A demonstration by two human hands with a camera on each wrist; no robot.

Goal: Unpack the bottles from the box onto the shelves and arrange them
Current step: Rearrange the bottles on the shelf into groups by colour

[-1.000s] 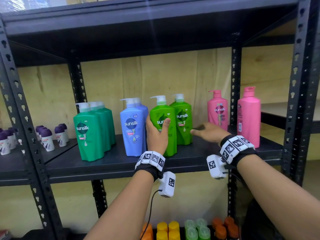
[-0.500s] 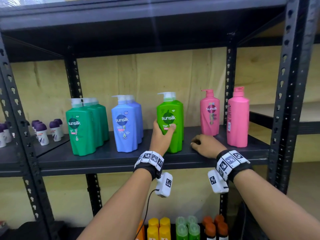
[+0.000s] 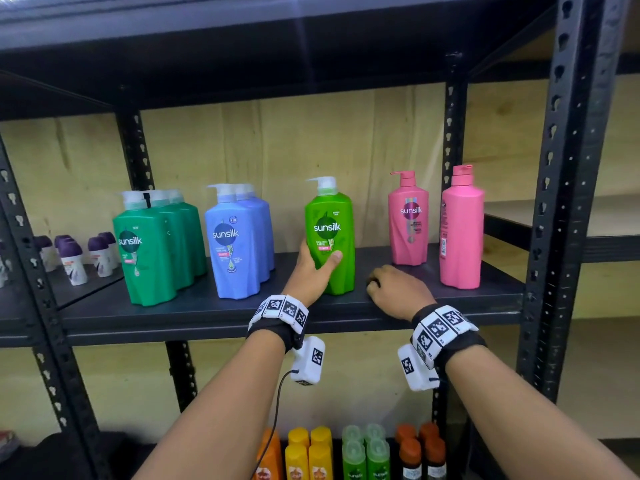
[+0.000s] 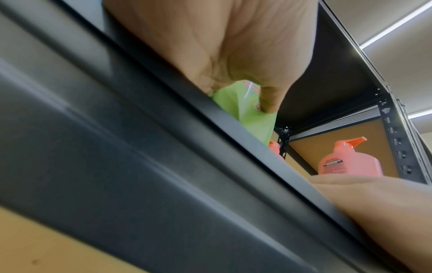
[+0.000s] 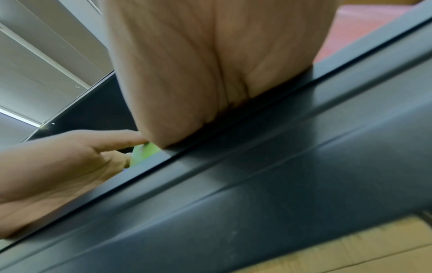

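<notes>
**Bright green bottle held upright on the middle shelf**

The bright green bottle [image 3: 330, 237] is seen standing upright on the dark shelf [image 3: 207, 313], roughly midway along its length and set a little back from the front edge. Its lower front is gripped by the left hand [image 3: 311, 271]: the thumb is laid across the label side and the fingers are wrapped round the left flank, as is confirmed in the left wrist view, where the thumb tip is pressed on the pale green body. The right hand [image 3: 394, 289] is rested on the shelf just to the right of that bottle, near the front edge, with its fingers curled under and nothing held in it; in the right wrist view only the heel of the palm on the shelf lip is shown.

Toward the left end of the shelf a row of dark green bottles [image 3: 152, 247] is lined front to back, and beside it a row of blue bottles [image 3: 235, 244]. Toward the right end two pink bottles are placed apart from each other: one [image 3: 408, 223] near the back edge, label forward, and one [image 3: 460, 230] nearer the right post, turned with its back label to the left.

On the neighbouring shelf to the left, small purple-capped containers [image 3: 72, 258] are grouped. On the level below, orange, yellow, green and dark capped bottles [image 3: 346, 455] are packed together
</notes>
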